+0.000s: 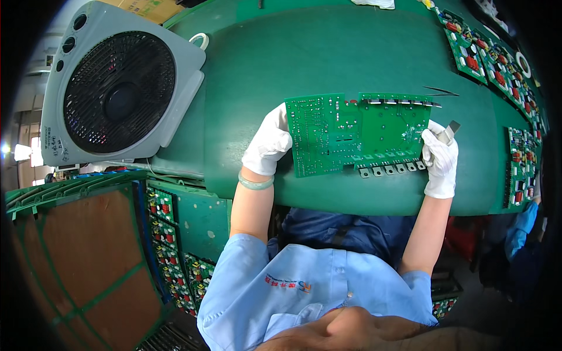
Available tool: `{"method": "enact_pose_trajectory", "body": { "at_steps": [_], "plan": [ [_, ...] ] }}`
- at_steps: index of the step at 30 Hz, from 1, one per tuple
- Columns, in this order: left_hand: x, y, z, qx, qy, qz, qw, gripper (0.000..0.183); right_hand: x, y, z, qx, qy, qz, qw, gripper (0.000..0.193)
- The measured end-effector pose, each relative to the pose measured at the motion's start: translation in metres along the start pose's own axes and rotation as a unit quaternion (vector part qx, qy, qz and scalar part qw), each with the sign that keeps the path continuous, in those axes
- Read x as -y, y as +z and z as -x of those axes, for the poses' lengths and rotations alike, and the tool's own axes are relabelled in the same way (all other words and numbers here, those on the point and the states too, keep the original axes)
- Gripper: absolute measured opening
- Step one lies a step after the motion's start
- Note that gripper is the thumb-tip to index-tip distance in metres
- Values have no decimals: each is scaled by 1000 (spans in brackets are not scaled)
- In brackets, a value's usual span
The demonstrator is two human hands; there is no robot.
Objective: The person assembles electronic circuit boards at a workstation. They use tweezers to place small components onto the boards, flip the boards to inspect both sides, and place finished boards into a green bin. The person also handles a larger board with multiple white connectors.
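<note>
A green circuit board (328, 131) is held up over the green table, its solder side with many small joints facing me. A row of metal tabs with holes runs along its lower right edge, and a dark strip of parts lines the top right. My left hand (269, 143), in a white glove, is closed on the board's left edge. The gloved right hand (440, 158) is closed at the right edge. A flat, pale grey tool (449, 133) with a dark end sticks out from the right fingers; its kind is unclear.
A large grey box fan (120, 96) stands at the left. Populated circuit boards (468, 55) line the far right, with more boards (520, 167) nearer. Dark tweezers (440, 92) lie beyond the held board. A rack of boards (167, 245) is at lower left. Another person's blue sleeve (520, 228) shows at right.
</note>
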State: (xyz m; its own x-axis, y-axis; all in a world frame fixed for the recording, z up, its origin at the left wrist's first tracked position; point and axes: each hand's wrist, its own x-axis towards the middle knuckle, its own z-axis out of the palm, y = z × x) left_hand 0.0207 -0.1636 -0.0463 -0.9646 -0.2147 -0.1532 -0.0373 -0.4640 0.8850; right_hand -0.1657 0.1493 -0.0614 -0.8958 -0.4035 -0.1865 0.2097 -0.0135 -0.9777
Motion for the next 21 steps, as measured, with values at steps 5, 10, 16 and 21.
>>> {"method": "enact_pose_trajectory", "body": {
  "at_steps": [5,10,16,21],
  "plan": [
    [4,-2,0,13,20,23,999,99,-3,-3,-2,8,-2,0,1000,35],
    [1,3,-1,-1,15,22,1000,95,0,1,-1,2,-11,1,1000,34],
    [4,-5,-1,3,36,7,999,64,0,0,-1,8,-7,-1,1000,39],
    [-7,15,-5,79,83,-80,990,57,-7,3,-2,-59,-8,-4,998,38]
  ]
}}
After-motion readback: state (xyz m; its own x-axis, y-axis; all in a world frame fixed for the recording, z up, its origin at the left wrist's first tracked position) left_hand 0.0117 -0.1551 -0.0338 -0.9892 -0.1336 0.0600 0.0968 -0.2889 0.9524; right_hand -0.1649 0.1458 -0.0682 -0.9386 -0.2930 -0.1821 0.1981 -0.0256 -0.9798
